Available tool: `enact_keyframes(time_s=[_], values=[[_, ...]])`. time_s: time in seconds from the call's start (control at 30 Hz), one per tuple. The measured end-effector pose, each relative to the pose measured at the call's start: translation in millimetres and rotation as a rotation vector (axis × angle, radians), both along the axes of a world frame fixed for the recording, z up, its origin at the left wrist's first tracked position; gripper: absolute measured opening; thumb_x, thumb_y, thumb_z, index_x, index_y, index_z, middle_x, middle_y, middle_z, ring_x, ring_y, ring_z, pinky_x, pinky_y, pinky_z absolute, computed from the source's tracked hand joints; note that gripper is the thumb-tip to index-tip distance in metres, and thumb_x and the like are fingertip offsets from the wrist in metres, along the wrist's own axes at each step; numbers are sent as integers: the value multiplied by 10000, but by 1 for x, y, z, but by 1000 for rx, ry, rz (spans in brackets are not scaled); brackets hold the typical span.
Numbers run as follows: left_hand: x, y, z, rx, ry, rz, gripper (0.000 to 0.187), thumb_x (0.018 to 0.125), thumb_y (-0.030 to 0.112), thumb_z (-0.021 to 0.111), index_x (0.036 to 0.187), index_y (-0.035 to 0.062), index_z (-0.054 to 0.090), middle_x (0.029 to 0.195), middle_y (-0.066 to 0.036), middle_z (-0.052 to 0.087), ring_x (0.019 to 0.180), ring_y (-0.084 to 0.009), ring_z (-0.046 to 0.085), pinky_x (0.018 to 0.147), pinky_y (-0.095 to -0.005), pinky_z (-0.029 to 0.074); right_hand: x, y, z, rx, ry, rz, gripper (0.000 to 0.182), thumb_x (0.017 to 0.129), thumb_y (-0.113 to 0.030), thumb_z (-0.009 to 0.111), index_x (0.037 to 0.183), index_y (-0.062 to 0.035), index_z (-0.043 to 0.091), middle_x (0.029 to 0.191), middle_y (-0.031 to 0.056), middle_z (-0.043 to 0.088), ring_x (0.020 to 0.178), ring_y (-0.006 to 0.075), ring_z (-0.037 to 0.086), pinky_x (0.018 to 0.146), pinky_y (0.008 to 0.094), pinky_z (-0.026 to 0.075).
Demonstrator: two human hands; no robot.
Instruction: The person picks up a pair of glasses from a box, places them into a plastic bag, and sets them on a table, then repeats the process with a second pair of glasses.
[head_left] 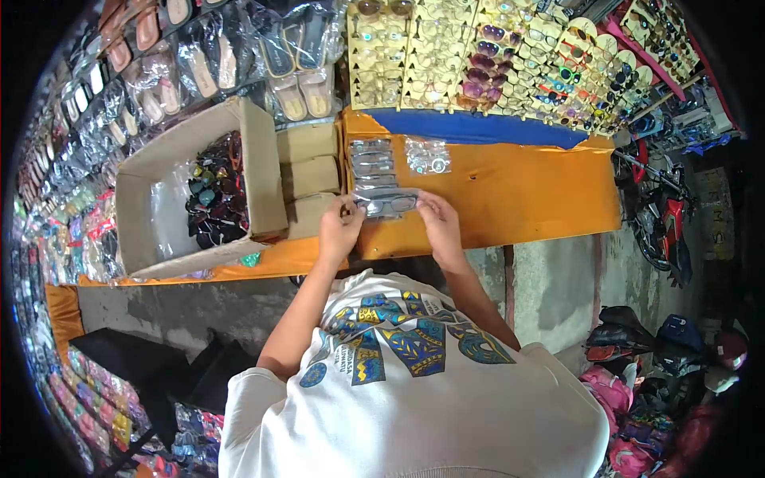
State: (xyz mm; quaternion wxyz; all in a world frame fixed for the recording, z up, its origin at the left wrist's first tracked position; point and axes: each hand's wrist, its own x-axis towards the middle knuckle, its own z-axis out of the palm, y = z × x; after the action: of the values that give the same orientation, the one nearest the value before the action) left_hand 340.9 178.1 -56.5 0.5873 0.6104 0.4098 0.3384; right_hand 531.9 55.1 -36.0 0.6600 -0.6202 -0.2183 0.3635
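Note:
A pair of eyeglasses (390, 205) in a clear plastic sleeve is stretched between my two hands above the orange counter. My left hand (340, 231) pinches its left end, and my right hand (440, 225) pinches the right end. Just beyond them, a column of bagged eyeglasses (372, 162) lies on the counter, partly covered by the pair I hold. Another clear packet (428, 156) with small round items lies to the right of that column.
An open cardboard box (263, 171) of sunglasses (215, 191) stands left of my hands on the orange counter (526, 191). Racks of eyewear (494, 56) rise behind it. Bagged sandals (295, 48) hang at upper left. A motorcycle (673, 223) and backpacks (621, 331) are at right.

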Motion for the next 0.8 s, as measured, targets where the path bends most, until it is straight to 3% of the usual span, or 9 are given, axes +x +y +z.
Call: enact_keyframes(time_s=[0.07,0.1,0.2,0.27,0.4,0.57,0.67,0.77,0.8], values=[[5,-11,-29,69,99,-7,321,927,111,753,1176,-58,640,900,-53,634,729,-118,603,656,-282,505,7,-6,-35,-72,39,3,326,993,-109,674,1280,44,657,1129,92,716,1029,145,667,941,294,516],[7,-17,-45,170,152,42,273,900,142,771,1061,-55,672,828,-94,640,691,-160,602,647,-323,510,9,-9,-59,-97,13,12,322,995,-111,666,1280,39,657,1136,77,713,1039,137,658,941,286,506],[1,-22,-81,180,358,-89,223,868,146,781,917,-44,673,754,-128,634,659,-204,596,633,-363,504,10,-15,-97,-148,32,17,302,987,-102,652,1255,34,678,1106,57,718,1029,131,654,927,276,497],[0,-25,-125,138,348,-106,228,854,158,778,835,-32,652,689,-143,609,628,-246,583,618,-391,490,12,-17,-142,-256,-58,84,288,976,-95,647,1229,32,699,1085,54,720,1009,136,658,913,280,500],[-1,-32,-177,69,416,-61,281,860,221,768,889,-36,657,706,-145,628,640,-275,607,630,-409,502,8,-17,-164,-355,-64,108,310,950,-148,668,1214,8,710,1104,112,740,1011,193,685,910,331,522],[2,-31,-212,2,421,-74,300,877,221,733,1017,-36,669,792,-172,691,729,-322,675,687,-431,538,8,-14,-206,-409,-53,128,309,942,-144,694,1217,-5,711,1131,113,741,1035,197,687,932,335,527],[4,-32,-198,6,533,-58,364,878,204,718,1150,-29,655,927,-204,726,871,-357,711,785,-441,561,7,-12,-214,-344,12,153,332,932,-114,708,1243,-2,678,1110,104,730,1040,202,686,939,335,530],[-2,-29,-230,-52,400,-101,534,876,215,726,1335,-24,595,1148,-244,710,1062,-361,695,919,-426,548,5,-10,-222,-351,16,162,423,941,-116,715,1327,19,603,1196,123,697,1107,214,659,962,331,516],[-3,-28,-241,-53,401,-101,534,876,215,726,1335,-24,595,1148,-244,710,1062,-361,695,919,-426,548,5,-10,-216,-380,-2,158,458,940,-108,711,1358,14,569,1213,127,685,1127,219,652,970,336,514]])
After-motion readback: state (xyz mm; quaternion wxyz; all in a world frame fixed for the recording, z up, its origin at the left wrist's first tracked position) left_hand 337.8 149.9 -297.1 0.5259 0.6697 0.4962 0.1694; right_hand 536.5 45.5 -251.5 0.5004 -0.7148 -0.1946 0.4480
